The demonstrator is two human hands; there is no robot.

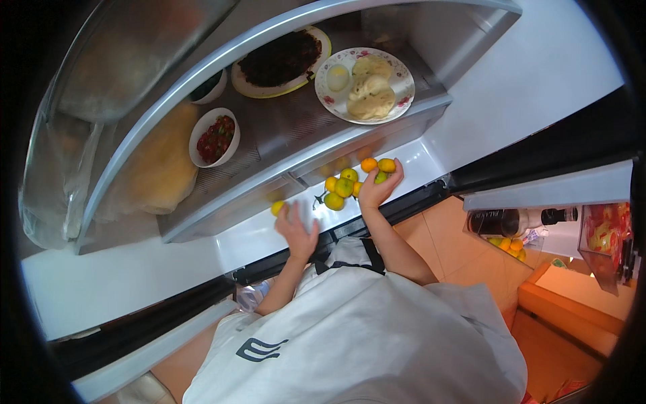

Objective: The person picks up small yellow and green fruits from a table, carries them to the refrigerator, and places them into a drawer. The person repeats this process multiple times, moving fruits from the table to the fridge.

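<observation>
Several small tangerines, some green-yellow and some orange, lie clustered in the white bottom ledge of an open fridge. At the right end of the cluster my right hand [381, 190] curls its thumb and fingers around a green tangerine [381, 177]. Two orange tangerines [377, 164] sit just beyond its fingertips. Further left, my left hand [297, 233] is slightly blurred, its thumb spread from the fingers. A yellow tangerine [277, 208] shows just past its fingertips, partly hidden by them. Between the hands are more tangerines [344, 187], with a small dark stem beside them.
Above the ledge, a fridge shelf holds a floral plate [327, 101] with an egg and pale buns, a plate of dark food [279, 60] and a bowl of chopped red peppers [215, 139]. Plastic-bagged food [151, 158] stands left. The right door [552, 192] carries a dark bottle [498, 221].
</observation>
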